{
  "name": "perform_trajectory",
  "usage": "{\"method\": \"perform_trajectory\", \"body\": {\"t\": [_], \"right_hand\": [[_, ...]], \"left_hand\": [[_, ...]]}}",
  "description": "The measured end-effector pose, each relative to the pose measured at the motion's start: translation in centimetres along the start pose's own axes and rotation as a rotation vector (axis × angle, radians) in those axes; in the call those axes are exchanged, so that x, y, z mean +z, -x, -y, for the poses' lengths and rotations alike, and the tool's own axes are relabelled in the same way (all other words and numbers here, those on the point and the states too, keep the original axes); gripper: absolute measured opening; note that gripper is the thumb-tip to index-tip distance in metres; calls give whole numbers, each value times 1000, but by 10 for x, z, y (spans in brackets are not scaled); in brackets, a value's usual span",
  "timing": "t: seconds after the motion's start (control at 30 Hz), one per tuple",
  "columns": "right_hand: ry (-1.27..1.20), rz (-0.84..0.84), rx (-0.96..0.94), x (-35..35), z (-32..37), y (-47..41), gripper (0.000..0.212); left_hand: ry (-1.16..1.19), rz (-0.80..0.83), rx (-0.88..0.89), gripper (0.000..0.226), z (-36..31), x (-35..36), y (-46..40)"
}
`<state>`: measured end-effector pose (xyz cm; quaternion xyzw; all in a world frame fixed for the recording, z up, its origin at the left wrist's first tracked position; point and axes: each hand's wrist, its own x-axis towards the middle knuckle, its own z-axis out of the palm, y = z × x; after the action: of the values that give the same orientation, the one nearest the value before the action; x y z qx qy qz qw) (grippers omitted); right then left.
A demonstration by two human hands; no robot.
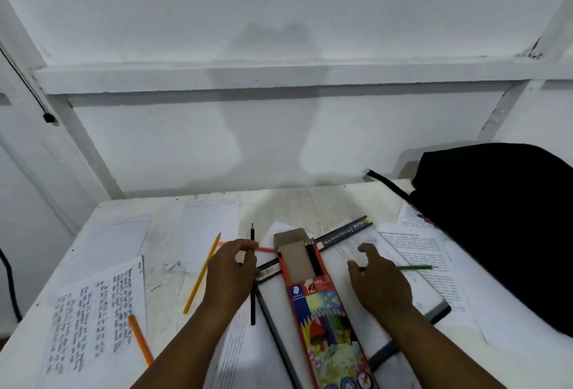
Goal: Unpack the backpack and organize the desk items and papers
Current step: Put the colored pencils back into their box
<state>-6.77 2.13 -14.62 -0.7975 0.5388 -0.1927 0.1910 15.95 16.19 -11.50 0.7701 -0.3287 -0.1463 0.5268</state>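
Black backpack [502, 227] sat emptied-looking at desk's right; papers [99, 305] lay scattered. Left hand [231, 271] pinched black pencil [252, 295]; right hand [378, 283] hovered loosely curled, empty, beside open pencil box [322, 305]. Sorting barely begun.

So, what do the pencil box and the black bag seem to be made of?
The pencil box looks like thin printed cardboard: glossy colour outside, plain brown inside its open flap. The black bag seems to be soft matte fabric, since it slumps with rounded edges and a woven-looking strap; the exact textile is unclear.
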Motion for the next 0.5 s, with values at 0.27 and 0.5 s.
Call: {"method": "perform_trajectory", "body": {"t": [0.27,0.5], "right_hand": [[36,-6,104,-5,-7,16,24],[-491,-104,372,-19,-1,22,18]], "left_hand": [[174,185,-86,37,11,8,-1],[333,239,-150,43,6,9,1]]}}
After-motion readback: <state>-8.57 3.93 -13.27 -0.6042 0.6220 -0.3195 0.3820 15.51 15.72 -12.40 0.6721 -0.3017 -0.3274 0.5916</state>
